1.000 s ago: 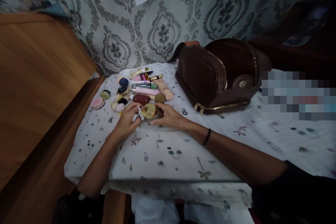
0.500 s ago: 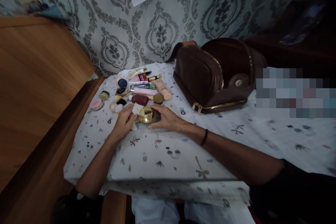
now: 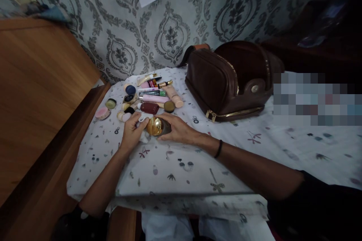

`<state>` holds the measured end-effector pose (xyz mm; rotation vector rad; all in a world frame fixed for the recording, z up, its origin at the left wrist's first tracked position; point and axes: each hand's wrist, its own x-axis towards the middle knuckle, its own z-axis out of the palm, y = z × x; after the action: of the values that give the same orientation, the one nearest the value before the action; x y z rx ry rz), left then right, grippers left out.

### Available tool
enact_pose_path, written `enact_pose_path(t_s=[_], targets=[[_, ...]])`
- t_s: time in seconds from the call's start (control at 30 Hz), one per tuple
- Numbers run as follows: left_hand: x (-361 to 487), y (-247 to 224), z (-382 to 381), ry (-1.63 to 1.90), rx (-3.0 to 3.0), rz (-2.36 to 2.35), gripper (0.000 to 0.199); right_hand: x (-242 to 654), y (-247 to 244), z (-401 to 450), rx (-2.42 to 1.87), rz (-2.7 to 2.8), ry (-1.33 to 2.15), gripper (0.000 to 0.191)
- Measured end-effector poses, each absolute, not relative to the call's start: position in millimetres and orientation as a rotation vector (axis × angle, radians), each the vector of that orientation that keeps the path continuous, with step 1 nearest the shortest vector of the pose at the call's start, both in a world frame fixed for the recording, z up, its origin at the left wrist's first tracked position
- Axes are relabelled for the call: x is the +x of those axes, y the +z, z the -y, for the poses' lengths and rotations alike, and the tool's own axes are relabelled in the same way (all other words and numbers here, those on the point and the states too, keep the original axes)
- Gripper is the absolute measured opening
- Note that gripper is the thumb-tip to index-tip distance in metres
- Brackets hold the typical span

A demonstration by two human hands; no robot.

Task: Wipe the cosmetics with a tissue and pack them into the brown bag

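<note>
A small dark jar with a shiny gold lid (image 3: pixel 155 125) is tilted over the tablecloth, its top turned to the left. My right hand (image 3: pixel 179 129) is wrapped round the jar's body from the right. In my left hand (image 3: pixel 132 129) is a crumpled white tissue (image 3: pixel 144 135), pinched against the left side of the gold lid. Just beyond my hands lie a dark red bottle (image 3: pixel 149 108), a round olive-brown container (image 3: pixel 169 106) and a pink tube (image 3: pixel 154 98).
A brown leather bag (image 3: pixel 223 83) with its top unzipped stands at the right. Round pots, one pink (image 3: pixel 102 113) and one green (image 3: pixel 111 103), sit at the left. A wooden panel (image 3: pixel 42 94) borders the left side, and a patterned curtain (image 3: pixel 172 37) hangs behind.
The jar has tipped further over to the left, and more of its dark body shows. My left hand's tissue has shifted along the edge of the lid.
</note>
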<state>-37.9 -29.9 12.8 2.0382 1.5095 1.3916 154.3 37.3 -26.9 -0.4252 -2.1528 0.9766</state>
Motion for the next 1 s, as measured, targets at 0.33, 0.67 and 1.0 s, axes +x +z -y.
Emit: enact_pose_path(t_s=[0.33,0.67,1.0], targets=[[-43,11,33,1.349,2.270,-1.413,0.010,152,-28,-38,-0.488,2.083,1.031,0.067],[-45,17,38,1.223,2.402,-1.303,0.017,153,-24,-36,-0.512,2.063,1.115,0.064],[-33,23,43,1.364,2.370,-1.353,0.015,152,-24,-36,-0.507,2.039,1.132,0.061]])
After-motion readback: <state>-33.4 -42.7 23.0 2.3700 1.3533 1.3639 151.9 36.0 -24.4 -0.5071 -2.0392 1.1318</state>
